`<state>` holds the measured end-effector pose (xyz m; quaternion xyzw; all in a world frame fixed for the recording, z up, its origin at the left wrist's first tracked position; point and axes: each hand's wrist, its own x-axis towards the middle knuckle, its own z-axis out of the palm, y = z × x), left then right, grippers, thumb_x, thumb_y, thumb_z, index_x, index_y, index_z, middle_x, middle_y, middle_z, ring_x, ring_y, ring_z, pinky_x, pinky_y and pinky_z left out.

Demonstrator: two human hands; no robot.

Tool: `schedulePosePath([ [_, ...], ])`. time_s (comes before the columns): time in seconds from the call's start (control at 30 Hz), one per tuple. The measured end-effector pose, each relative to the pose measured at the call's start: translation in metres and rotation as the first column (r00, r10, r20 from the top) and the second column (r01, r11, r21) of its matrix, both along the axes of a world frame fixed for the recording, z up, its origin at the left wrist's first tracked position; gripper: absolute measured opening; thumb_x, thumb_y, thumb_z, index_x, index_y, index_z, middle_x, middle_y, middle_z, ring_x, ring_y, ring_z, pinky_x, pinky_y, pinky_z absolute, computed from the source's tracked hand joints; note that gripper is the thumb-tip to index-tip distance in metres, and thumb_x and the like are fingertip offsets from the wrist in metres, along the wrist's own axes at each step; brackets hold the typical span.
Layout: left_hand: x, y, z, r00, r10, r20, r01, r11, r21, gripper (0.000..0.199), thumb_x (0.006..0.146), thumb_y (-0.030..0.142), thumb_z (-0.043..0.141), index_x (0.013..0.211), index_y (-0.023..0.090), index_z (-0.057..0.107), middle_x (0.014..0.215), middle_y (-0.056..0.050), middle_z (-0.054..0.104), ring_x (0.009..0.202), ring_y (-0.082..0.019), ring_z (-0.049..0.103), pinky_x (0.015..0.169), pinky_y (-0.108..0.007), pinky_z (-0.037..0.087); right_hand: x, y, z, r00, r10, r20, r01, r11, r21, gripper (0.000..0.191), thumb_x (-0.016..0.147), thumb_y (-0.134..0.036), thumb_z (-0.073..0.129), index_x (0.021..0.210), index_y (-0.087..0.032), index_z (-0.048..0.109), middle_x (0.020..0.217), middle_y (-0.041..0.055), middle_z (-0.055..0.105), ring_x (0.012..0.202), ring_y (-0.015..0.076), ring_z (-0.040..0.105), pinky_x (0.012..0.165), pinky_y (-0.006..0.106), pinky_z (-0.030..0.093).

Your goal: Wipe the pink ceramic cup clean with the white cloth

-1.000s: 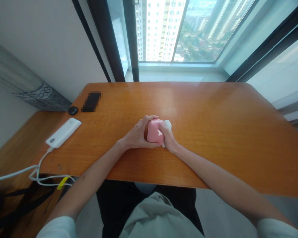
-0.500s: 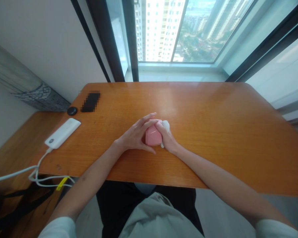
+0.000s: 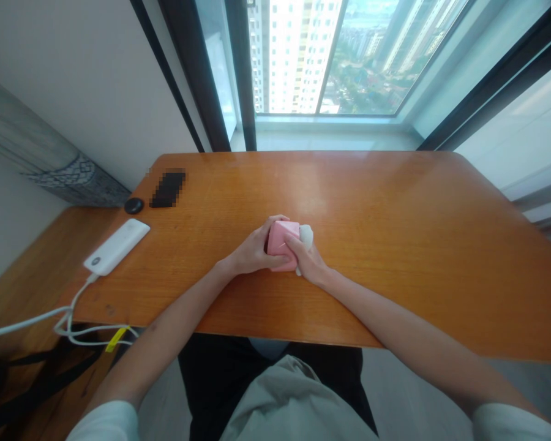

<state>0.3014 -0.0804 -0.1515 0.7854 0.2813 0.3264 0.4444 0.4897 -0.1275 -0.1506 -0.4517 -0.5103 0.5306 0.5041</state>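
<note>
Mid-desk, closed around a pink boxy plastic case (image 3: 280,240): left hand (image 3: 256,252) in a narrow, firm clasp, fingers (image 3: 275,222) curled over the top; right hand (image 3: 304,260) gripping the far end, pressed against a white rounded piece (image 3: 306,235). Main risk, by judgement: glossy plastic slipping under uneven pressure from the two hands, or the white piece twisting loose and dropping to the wood. Case itself: smooth, pale pink, faceted, with a small white tab (image 3: 298,271) poking out below the right hand. Farther left on the orange wooden desk (image 3: 395,294): a white power bank (image 3: 117,246) with its cable (image 3: 68,312), a round black puck (image 3: 133,206), a pixelated dark slab (image 3: 168,189).
</note>
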Motion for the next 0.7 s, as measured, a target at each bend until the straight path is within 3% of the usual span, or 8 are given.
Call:
schedulePosePath([
  [0.07, 0.001, 0.0, -0.004, 0.999, -0.021, 0.036, 0.024, 0.997, -0.075, 0.097, 0.081, 0.069, 0.088, 0.157, 0.026, 0.046, 0.139, -0.013, 0.07, 0.115, -0.031, 0.073, 0.099, -0.048, 0.063, 0.0, -0.002, 0.004, 1.0, -0.001, 0.015, 0.001, 1.0, -0.003, 0.056, 0.089, -0.08, 0.073, 0.093, -0.026, 0.062, 0.072, 0.0012, 0.056, 0.072, 0.0217, 0.06, 0.052, 0.03, 0.051],
  [0.13, 0.0, 0.0, -0.009, 0.998, -0.014, 0.06, 0.017, 0.998, -0.053, 0.103, 0.08, 0.07, 0.09, 0.161, 0.027, 0.043, 0.147, -0.015, 0.066, 0.125, -0.035, 0.071, 0.107, -0.052, 0.062, 0.0, -0.002, 0.006, 1.0, -0.002, 0.014, 0.002, 1.0, 0.0, 0.055, 0.089, -0.079, 0.073, 0.092, -0.026, 0.061, 0.072, 0.0008, 0.056, 0.072, 0.0211, 0.06, 0.052, 0.029, 0.051],
  [0.23, -0.004, 0.003, -0.013, 0.997, 0.008, 0.072, -0.017, 0.992, 0.125, 0.115, 0.076, 0.07, 0.094, 0.169, 0.033, 0.036, 0.166, -0.017, 0.051, 0.148, -0.041, 0.059, 0.124, -0.062, 0.052, 0.0, 0.0, 0.004, 1.0, -0.007, 0.005, 0.007, 1.0, -0.004, 0.054, 0.09, -0.078, 0.072, 0.092, -0.025, 0.062, 0.076, 0.001, 0.058, 0.074, 0.0205, 0.06, 0.054, 0.029, 0.052],
  [0.33, -0.01, 0.008, -0.012, 0.999, -0.034, 0.004, 0.03, 0.933, 0.36, 0.127, 0.068, 0.07, 0.1, 0.172, 0.038, 0.033, 0.175, -0.017, 0.041, 0.161, -0.045, 0.045, 0.132, -0.069, 0.042, 0.001, 0.004, -0.001, 0.999, -0.019, -0.037, 0.018, 1.0, -0.001, 0.052, 0.093, -0.074, 0.072, 0.097, -0.023, 0.065, 0.084, 0.0014, 0.062, 0.079, 0.0192, 0.061, 0.064, 0.029, 0.055],
  [0.5, -0.013, 0.011, -0.008, 0.992, -0.008, -0.124, 0.072, 0.846, 0.528, 0.132, 0.065, 0.072, 0.101, 0.172, 0.037, 0.031, 0.174, -0.02, 0.044, 0.158, -0.046, 0.05, 0.129, -0.069, 0.047, 0.001, 0.008, -0.007, 0.996, -0.007, -0.092, 0.006, 1.0, -0.009, 0.051, 0.094, -0.071, 0.072, 0.104, -0.021, 0.068, 0.095, 0.002, 0.068, 0.086, 0.0186, 0.063, 0.08, 0.032, 0.057],
  [0.7, -0.006, 0.004, -0.001, 0.993, 0.054, -0.105, 0.014, 0.83, 0.558, 0.116, 0.073, 0.068, 0.097, 0.166, 0.031, 0.039, 0.159, -0.02, 0.055, 0.148, -0.042, 0.06, 0.124, -0.064, 0.054, 0.0, 0.006, -0.001, 0.995, -0.001, -0.099, 0.001, 1.0, -0.003, 0.049, 0.093, -0.071, 0.072, 0.104, -0.022, 0.07, 0.096, 0.0027, 0.069, 0.089, 0.0205, 0.064, 0.081, 0.033, 0.057],
])
